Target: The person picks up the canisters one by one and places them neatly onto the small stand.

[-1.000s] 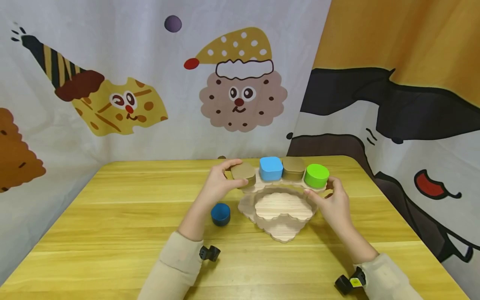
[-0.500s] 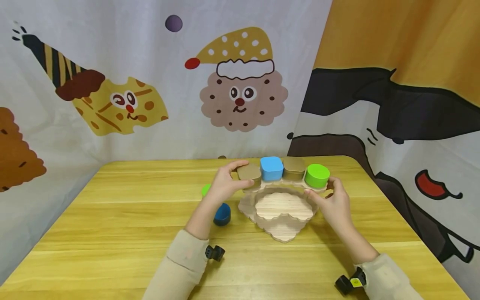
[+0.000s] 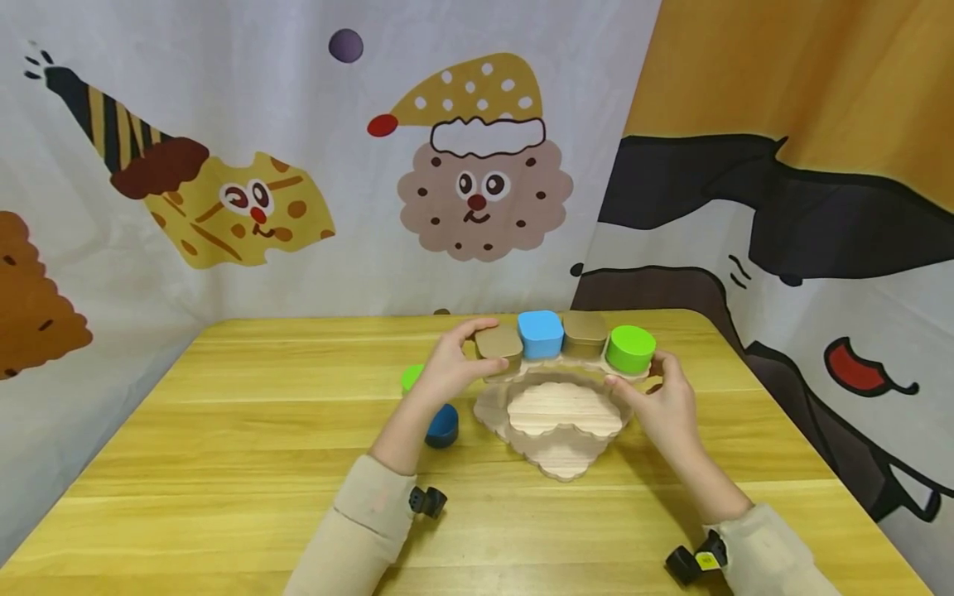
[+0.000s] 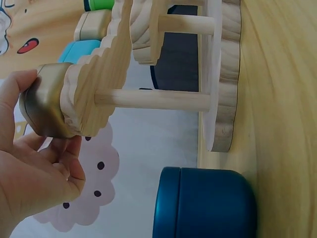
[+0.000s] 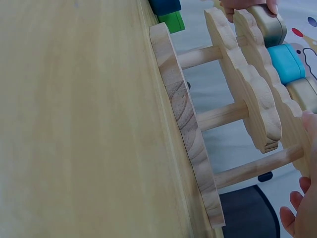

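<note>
my left hand point(image 3: 450, 364) is curled round a gold tin point(image 3: 498, 348), which stands on the left end of the wooden stand's point(image 3: 564, 410) top tier point(image 4: 101, 79). with my right hand point(image 3: 667, 399) i grip that tier's right end, just beside a green tin point(image 3: 630, 350). between these tins i see a light blue tin point(image 3: 540, 334), then a second gold tin point(image 3: 585, 334). the stand rests on the table point(image 3: 261, 463); left of it are a dark blue tin point(image 3: 443, 426) and another green one point(image 3: 411, 377), both partly behind my left forearm point(image 3: 397, 434).

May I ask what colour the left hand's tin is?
The tin is gold, clearest from the left wrist.
</note>
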Demonstrator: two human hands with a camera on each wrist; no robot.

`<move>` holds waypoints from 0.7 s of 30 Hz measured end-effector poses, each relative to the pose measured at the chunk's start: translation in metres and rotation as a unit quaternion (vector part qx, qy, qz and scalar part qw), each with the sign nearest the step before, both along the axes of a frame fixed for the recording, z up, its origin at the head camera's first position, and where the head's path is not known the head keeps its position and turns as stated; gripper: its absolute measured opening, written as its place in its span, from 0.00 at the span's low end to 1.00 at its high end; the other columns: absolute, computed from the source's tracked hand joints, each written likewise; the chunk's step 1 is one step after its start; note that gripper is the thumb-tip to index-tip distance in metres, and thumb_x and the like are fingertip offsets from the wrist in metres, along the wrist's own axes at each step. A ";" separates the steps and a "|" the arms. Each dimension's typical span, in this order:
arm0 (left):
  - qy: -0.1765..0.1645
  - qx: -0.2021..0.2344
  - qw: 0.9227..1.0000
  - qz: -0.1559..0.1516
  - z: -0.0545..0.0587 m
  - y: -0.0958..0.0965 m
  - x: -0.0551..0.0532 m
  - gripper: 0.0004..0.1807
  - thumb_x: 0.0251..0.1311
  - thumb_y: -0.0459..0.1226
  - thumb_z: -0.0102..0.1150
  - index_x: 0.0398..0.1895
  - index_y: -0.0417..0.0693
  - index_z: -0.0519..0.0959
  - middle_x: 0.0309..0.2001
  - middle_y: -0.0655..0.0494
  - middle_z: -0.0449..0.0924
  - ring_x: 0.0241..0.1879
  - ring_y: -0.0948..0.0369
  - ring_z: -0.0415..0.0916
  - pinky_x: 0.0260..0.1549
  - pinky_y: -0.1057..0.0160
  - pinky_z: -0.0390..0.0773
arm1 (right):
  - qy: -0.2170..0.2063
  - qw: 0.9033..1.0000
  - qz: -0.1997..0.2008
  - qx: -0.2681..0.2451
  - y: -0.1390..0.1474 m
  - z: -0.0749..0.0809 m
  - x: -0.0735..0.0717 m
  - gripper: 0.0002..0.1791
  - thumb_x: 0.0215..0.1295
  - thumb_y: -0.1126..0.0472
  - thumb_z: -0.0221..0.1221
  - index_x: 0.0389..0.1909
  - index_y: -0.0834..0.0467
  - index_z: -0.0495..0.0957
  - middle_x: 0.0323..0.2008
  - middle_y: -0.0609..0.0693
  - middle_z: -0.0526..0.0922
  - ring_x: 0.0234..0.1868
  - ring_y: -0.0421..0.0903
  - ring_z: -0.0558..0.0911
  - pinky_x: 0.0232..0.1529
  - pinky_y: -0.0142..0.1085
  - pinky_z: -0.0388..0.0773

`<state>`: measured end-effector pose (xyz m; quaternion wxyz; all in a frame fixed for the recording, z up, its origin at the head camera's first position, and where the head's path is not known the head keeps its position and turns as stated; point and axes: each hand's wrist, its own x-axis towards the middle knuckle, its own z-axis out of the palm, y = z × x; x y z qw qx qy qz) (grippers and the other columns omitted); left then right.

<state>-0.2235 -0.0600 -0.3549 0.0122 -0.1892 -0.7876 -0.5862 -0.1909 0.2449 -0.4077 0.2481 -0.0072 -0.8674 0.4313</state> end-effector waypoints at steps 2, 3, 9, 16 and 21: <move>0.008 -0.001 1.000 -0.012 -0.001 -0.001 -0.001 0.34 0.51 0.38 0.71 0.64 0.52 0.71 0.59 0.58 0.71 0.55 0.56 0.65 0.52 0.47 0.68 | 0.001 1.000 0.002 0.000 0.000 0.001 0.000 0.36 0.52 0.52 0.72 0.54 0.67 0.68 0.41 0.57 0.73 0.34 0.52 0.71 0.28 0.27 0.67; 0.012 -0.003 1.000 -0.016 -0.001 -0.002 -0.001 0.35 0.52 0.38 0.71 0.65 0.51 0.70 0.58 0.58 0.71 0.54 0.56 0.65 0.50 0.48 0.69 | 0.001 1.000 0.002 0.000 0.000 0.001 0.000 0.36 0.52 0.52 0.72 0.54 0.67 0.68 0.41 0.57 0.73 0.34 0.52 0.71 0.28 0.27 0.67; 0.038 -0.014 0.999 -0.025 0.003 -0.016 -0.001 0.37 0.53 0.40 0.71 0.67 0.53 0.67 0.58 0.55 0.72 0.54 0.56 0.65 0.47 0.49 0.65 | 0.001 1.000 0.008 -0.004 0.000 0.002 0.000 0.37 0.52 0.51 0.72 0.55 0.67 0.67 0.42 0.58 0.73 0.36 0.51 0.71 0.29 0.28 0.67; 0.030 -0.025 0.999 -0.022 0.001 -0.044 -0.003 0.36 0.55 0.39 0.69 0.68 0.57 0.66 0.60 0.54 0.71 0.57 0.55 0.63 0.50 0.46 0.60 | 0.000 1.000 0.009 -0.004 0.000 0.001 -0.001 0.37 0.51 0.52 0.72 0.55 0.66 0.67 0.42 0.57 0.73 0.35 0.50 0.70 0.29 0.28 0.67; 0.018 -0.034 0.999 -0.011 -0.005 -0.061 -0.004 0.37 0.55 0.39 0.69 0.68 0.56 0.65 0.60 0.55 0.71 0.58 0.53 0.64 0.51 0.48 0.59 | 0.006 1.000 0.008 -0.003 0.001 0.001 -0.001 0.36 0.51 0.53 0.72 0.55 0.66 0.67 0.41 0.57 0.73 0.35 0.48 0.70 0.29 0.28 0.66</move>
